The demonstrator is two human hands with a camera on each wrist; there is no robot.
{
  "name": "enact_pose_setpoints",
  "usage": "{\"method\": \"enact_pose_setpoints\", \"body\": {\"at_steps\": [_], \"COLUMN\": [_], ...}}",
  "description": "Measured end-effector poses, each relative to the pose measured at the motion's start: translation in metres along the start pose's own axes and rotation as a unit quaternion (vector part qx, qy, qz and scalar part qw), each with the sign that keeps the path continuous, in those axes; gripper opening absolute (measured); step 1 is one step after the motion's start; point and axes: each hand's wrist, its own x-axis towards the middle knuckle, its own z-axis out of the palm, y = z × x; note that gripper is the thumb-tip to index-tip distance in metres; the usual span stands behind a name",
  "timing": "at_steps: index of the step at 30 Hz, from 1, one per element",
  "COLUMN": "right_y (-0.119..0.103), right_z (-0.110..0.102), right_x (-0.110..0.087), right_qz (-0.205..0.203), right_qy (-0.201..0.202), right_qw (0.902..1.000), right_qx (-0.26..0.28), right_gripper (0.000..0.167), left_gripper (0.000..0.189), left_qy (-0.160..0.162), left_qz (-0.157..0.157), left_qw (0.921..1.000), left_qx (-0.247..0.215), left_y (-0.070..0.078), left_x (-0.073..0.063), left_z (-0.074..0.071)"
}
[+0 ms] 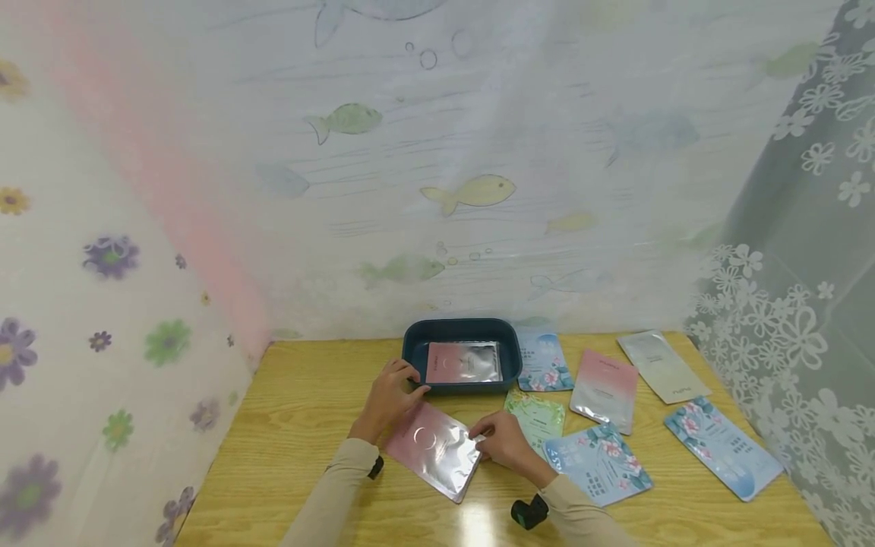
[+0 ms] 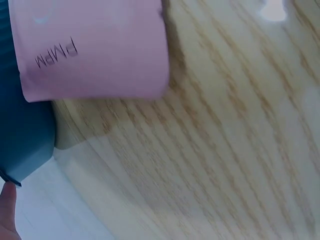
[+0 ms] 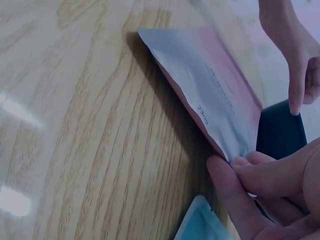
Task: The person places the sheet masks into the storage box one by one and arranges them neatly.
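My right hand (image 1: 506, 441) pinches a corner of a pink-and-silver face mask packet (image 1: 434, 448) between thumb and fingers. In the right wrist view, the packet (image 3: 200, 85) slants up from the wooden table, with "23ml" printed on it. My left hand (image 1: 388, 399) holds the front left corner of a dark blue plastic bin (image 1: 465, 389). Its thumb rests on the rim in the right wrist view. Inside the bin lies another pink-and-silver packet (image 1: 454, 363). The left wrist view shows the held packet's pink end (image 2: 95, 50) beside the bin (image 2: 25, 135).
Right of the bin lie a blue floral packet (image 1: 547, 361), a green packet (image 1: 536, 416), a pink one (image 1: 604, 389) and a silver-beige one (image 1: 664, 366). Two more blue floral packets (image 1: 601, 465) (image 1: 723, 447) lie nearer the front right. A patterned curtain (image 1: 465, 251) hangs behind the table.
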Motion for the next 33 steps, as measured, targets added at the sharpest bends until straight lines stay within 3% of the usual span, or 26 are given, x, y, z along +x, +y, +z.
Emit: {"method": "enact_pose_setpoints", "body": {"at_steps": [6, 14, 33], "right_y": [0.006, 0.015, 0.035], "right_z": [-0.011, -0.03, -0.054], "right_x": [0.001, -0.005, -0.019], "right_qz": [-0.005, 0.016, 0.036], "right_qy": [-0.018, -0.051, -0.052], "right_qw": [0.9998, 0.9961, 0.9912], "right_qx": [-0.006, 0.07, 0.116], "right_gripper": [0.02, 0.017, 0.019], "left_gripper": [0.021, 0.021, 0.024], "left_qy": [-0.004, -0.002, 0.036], "left_qz": [-0.006, 0.004, 0.041], "left_qw": [1.0, 1.0, 0.9984], "left_qx": [-0.001, -0.002, -0.012], "left_y": [-0.002, -0.004, -0.007], "left_x": [-0.001, -0.002, 0.0], "left_z": [-0.002, -0.003, 0.006]}}
